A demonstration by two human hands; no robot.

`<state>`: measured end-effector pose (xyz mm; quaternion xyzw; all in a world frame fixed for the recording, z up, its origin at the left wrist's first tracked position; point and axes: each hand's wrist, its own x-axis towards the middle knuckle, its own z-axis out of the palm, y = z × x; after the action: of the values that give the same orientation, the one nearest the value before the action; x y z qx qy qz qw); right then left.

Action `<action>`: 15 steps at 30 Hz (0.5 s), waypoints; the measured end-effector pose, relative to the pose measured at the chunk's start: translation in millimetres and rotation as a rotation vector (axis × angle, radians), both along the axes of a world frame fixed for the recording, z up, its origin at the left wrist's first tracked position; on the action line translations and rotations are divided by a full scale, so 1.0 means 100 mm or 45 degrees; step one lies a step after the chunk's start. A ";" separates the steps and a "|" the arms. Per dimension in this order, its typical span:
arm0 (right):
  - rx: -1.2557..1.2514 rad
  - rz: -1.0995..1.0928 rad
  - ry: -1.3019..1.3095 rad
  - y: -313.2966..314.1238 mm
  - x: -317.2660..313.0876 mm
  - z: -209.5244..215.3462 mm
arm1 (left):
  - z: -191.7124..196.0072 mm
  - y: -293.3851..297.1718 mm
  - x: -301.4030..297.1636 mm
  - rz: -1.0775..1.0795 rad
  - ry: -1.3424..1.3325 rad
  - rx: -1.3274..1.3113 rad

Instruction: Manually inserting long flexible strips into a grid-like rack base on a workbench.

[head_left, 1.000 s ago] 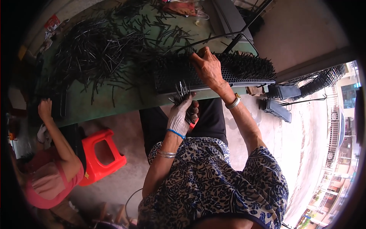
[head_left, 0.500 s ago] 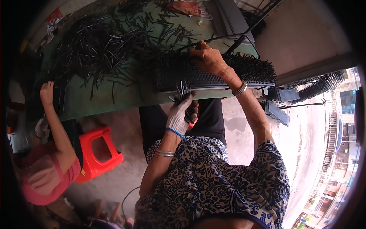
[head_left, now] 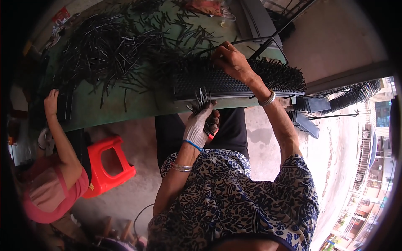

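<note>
A worker's right hand point(head_left: 233, 62) is sliding leftward, toward ten o'clock, along the spiked rack point(head_left: 238, 81), fingers curled on it; left hand point(head_left: 201, 123) is clutching black pins point(head_left: 202, 99).

left hand point(head_left: 200, 125) grip closed, right hand point(head_left: 232, 62) reaching forward

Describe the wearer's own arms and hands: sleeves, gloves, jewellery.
Left hand wears a pale, dirt-smudged work glove; below it a blue band at the wrist and thin silver bangles on the bare forearm. Right hand is bare, with a silver metal-link wristband. Short sleeves of a blue-and-white floral top end above the elbows.
</note>
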<state>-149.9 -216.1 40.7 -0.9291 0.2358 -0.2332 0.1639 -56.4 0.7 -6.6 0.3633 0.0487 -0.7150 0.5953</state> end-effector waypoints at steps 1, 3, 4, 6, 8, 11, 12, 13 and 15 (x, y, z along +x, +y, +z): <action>-0.028 -0.047 -0.083 0.05 -0.01 0.01 | 0.00 0.00 0.00 -0.001 0.000 0.003; 0.000 -0.140 -0.158 0.19 -0.01 0.07 | 0.04 0.00 0.01 0.004 -0.057 0.027; 0.026 -0.230 -0.234 0.25 -0.01 0.08 | 0.03 0.00 0.02 0.003 -0.056 0.030; -0.039 -0.315 -0.230 0.30 -0.08 -0.08 | 0.02 -0.03 0.03 -0.042 -0.034 -0.015; -0.064 -0.376 -0.253 0.42 -0.13 -0.13 | 0.05 -0.06 0.03 -0.047 -0.078 0.004; -0.084 -0.481 -0.134 0.54 -0.15 -0.25 | 0.03 -0.12 0.04 -0.043 -0.126 0.000; -0.098 -0.453 -0.188 0.59 -0.15 -0.24 | 0.02 -0.13 0.05 -0.040 -0.126 -0.027; -0.094 -0.460 -0.190 0.61 -0.17 -0.21 | 0.02 -0.13 0.05 -0.046 -0.128 -0.024; 0.246 -0.412 -0.227 0.65 -0.21 -0.16 | 0.03 -0.13 0.05 -0.046 -0.191 -0.030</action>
<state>-170.8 -151.2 24.8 -0.8346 0.3879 -0.3141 0.2330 -51.5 -12.3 -4.0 0.4095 -0.0111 -0.6970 0.5885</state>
